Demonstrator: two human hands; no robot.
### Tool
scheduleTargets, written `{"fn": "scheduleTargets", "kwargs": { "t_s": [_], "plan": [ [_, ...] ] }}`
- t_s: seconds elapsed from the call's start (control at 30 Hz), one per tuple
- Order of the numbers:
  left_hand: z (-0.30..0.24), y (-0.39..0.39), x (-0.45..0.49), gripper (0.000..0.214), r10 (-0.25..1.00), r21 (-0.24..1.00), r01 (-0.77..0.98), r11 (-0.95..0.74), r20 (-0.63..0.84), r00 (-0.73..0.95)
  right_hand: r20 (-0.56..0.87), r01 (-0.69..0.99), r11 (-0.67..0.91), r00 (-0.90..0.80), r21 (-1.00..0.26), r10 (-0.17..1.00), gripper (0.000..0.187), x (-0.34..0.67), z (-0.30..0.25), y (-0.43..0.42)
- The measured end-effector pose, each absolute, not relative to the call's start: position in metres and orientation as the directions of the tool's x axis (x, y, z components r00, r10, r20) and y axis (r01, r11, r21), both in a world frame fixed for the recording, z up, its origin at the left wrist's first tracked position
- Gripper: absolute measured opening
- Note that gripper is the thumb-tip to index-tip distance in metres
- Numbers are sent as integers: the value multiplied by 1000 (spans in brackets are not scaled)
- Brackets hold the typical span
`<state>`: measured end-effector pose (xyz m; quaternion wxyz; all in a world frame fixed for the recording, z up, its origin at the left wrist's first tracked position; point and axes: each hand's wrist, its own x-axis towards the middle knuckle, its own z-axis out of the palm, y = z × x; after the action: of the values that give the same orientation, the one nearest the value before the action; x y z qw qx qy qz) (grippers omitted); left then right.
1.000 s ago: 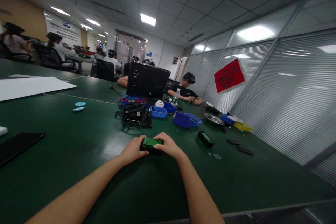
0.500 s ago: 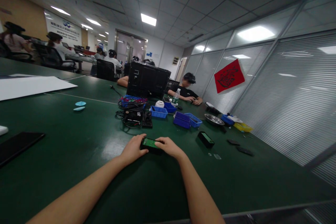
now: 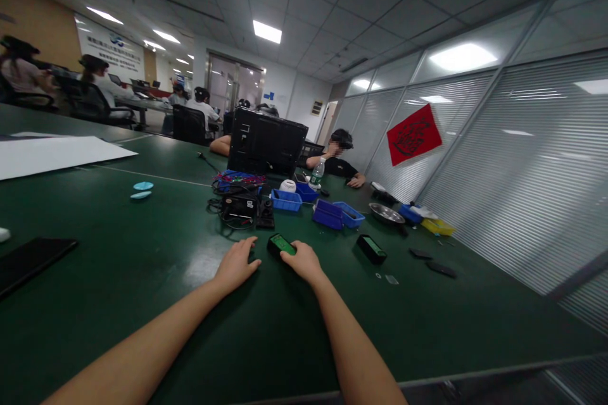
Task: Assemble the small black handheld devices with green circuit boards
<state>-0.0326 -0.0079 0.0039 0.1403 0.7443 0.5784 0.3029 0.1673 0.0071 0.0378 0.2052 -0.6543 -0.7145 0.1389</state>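
From my head view, my left hand is loosely spread with nothing in it, its fingertips and thumb just left of a black rectangular case and apart from it. My right hand is closed around the near right end of that case, thumb laid over the top and fingers along the far right side. The case sits in front of me between both hands, seemingly on the green table, though my grip hides its near end. As for progress, a green circuit board already lies in its open top, and no cover is on it; whether the board is fastened I cannot tell. To the right stands a second black case, also uncovered, with a green panel showing. Farther right lie two flat black pieces, fitted to neither case. A small ring and a clear flat piece lie loose nearer me. Beyond are blue bins and a steel bowl.
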Motion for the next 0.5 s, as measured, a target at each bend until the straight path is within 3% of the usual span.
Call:
{"fn": "scheduleTargets", "kwargs": {
  "t_s": [0.1,0.17,0.33,0.5],
  "plan": [
    [4,-8,-33,55,944,565,769,-298,292,152,178,909,-26,109,-416,978,37,178,38,13],
    [3,-7,-34,55,940,562,767,-309,303,158,241,927,-36,134,-374,961,37,183,38,15],
    [2,-6,-35,55,932,548,770,-327,322,166,302,953,62,32,-296,953,43,172,33,9],
    [4,-7,-34,55,936,548,774,-317,313,161,244,955,111,-42,-276,969,45,158,34,1]
  ]
}}
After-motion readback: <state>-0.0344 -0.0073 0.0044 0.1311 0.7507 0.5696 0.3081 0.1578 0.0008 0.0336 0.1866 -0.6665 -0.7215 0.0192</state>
